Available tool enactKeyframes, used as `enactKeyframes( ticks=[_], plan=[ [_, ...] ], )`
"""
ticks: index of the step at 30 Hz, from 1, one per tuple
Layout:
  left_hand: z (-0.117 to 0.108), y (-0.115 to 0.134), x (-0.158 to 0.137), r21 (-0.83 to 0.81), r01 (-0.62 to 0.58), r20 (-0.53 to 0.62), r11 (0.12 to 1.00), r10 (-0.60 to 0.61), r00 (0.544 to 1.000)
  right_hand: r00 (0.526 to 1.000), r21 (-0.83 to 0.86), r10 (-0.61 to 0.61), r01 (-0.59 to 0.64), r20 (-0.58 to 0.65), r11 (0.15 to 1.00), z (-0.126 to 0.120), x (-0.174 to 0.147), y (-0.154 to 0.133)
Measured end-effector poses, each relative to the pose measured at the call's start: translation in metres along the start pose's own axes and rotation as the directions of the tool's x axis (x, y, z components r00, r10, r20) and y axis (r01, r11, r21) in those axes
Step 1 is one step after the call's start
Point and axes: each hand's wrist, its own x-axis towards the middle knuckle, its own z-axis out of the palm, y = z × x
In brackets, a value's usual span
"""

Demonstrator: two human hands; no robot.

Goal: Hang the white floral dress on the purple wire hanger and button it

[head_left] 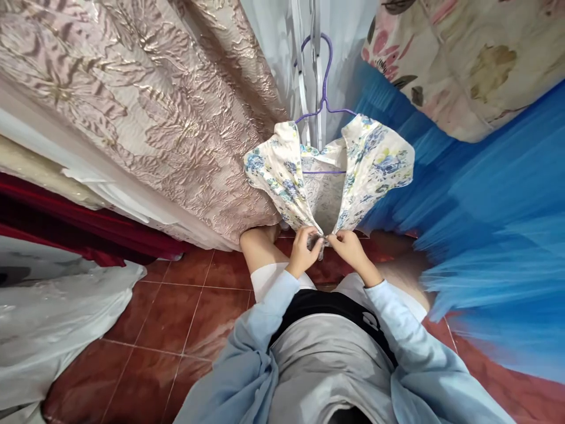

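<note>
A white blouse with a blue and yellow flower print (371, 162) hangs in front of me on a purple hanger (325, 88). Its deep V neckline lies open, showing the inner back and the hanger's lower bar. At the bottom of the V, my left hand (305, 250) pinches one front edge of the blouse. Close beside it, my right hand (351, 250) pinches the other edge, and the fingertips of both nearly meet. The blouse below the hands is mostly hidden by them.
A pink embossed fabric (176, 118) hangs at left, with dark red cloth (66, 218) and a pale sheet (66, 318) beyond. Blue tulle (494, 235) and a floral cloth (477, 65) hang at right. White straps (316, 59) run behind the hanger. Red tiles (163, 330) cover the floor.
</note>
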Motion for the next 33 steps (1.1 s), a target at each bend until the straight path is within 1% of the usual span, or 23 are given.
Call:
enactKeyframes(
  ticks=[2,3,5,8,10,13,15,17,18,20,22,24,25,27,29,30,32,33],
  plan=[
    [0.02,0.0,-0.019,-0.035,0.026,0.119,0.999,-0.022,0.993,1.0,0.128,-0.023,0.024,-0.008,0.991,-0.001,-0.005,-0.001],
    [0.026,0.001,-0.024,-0.031,0.032,0.157,0.999,-0.027,0.987,0.999,0.176,-0.032,0.035,-0.018,0.984,-0.001,-0.007,-0.002],
    [0.032,0.005,-0.027,-0.005,0.031,0.194,1.0,-0.029,0.981,0.998,0.223,-0.045,0.052,-0.037,0.974,-0.001,-0.011,-0.003],
    [0.03,0.009,-0.024,0.031,0.023,0.206,0.999,-0.029,0.978,0.997,0.266,-0.047,0.061,-0.062,0.962,0.001,-0.015,-0.003],
    [0.025,0.011,-0.022,0.037,0.033,0.232,0.999,-0.041,0.972,0.995,0.336,-0.059,0.081,-0.078,0.938,0.003,-0.017,-0.002],
    [0.017,0.014,-0.021,0.032,0.085,0.262,0.996,-0.09,0.961,0.985,0.444,-0.147,0.17,-0.086,0.88,0.008,-0.022,0.006],
    [0.013,0.014,-0.02,0.045,0.092,0.295,0.995,-0.101,0.95,0.976,0.425,-0.185,0.216,-0.113,0.879,0.015,-0.025,0.015],
    [0.007,0.014,-0.016,0.085,0.049,0.367,0.995,-0.077,0.927,0.971,0.339,-0.189,0.229,-0.147,0.912,0.024,-0.026,0.025],
    [0.004,0.015,-0.012,0.109,0.014,0.419,0.994,-0.059,0.906,0.969,0.297,-0.191,0.231,-0.156,0.927,0.029,-0.027,0.029],
    [-0.003,0.016,-0.003,0.159,-0.072,0.536,0.985,-0.025,0.844,0.965,0.248,-0.194,0.234,-0.176,0.94,0.039,-0.026,0.033],
    [-0.009,0.021,0.009,0.21,-0.172,0.642,0.962,-0.003,0.767,0.961,0.246,-0.179,0.229,-0.21,0.942,0.048,-0.024,0.032],
    [-0.015,0.028,0.02,0.266,-0.271,0.721,0.925,-0.005,0.693,0.959,0.266,-0.169,0.229,-0.228,0.936,0.053,-0.024,0.026],
    [-0.017,0.032,0.025,0.292,-0.319,0.755,0.902,-0.013,0.656,0.958,0.285,-0.169,0.233,-0.23,0.93,0.054,-0.024,0.023],
    [-0.022,0.041,0.039,0.317,-0.411,0.823,0.854,-0.032,0.568,0.96,0.321,-0.176,0.24,-0.218,0.916,0.055,-0.026,0.017],
    [-0.029,0.053,0.059,0.327,-0.5,0.87,0.802,-0.049,0.49,0.963,0.336,-0.179,0.239,-0.199,0.911,0.053,-0.029,0.014],
    [-0.033,0.061,0.073,0.332,-0.536,0.884,0.776,-0.056,0.465,0.965,0.336,-0.183,0.238,-0.187,0.911,0.051,-0.031,0.014],
    [-0.045,0.08,0.109,0.392,-0.586,0.873,0.709,-0.086,0.48,0.968,0.338,-0.187,0.234,-0.167,0.911,0.046,-0.036,0.016],
    [-0.051,0.09,0.13,0.427,-0.594,0.859,0.682,-0.101,0.501,0.969,0.343,-0.183,0.23,-0.164,0.911,0.043,-0.038,0.017]
  ],
)
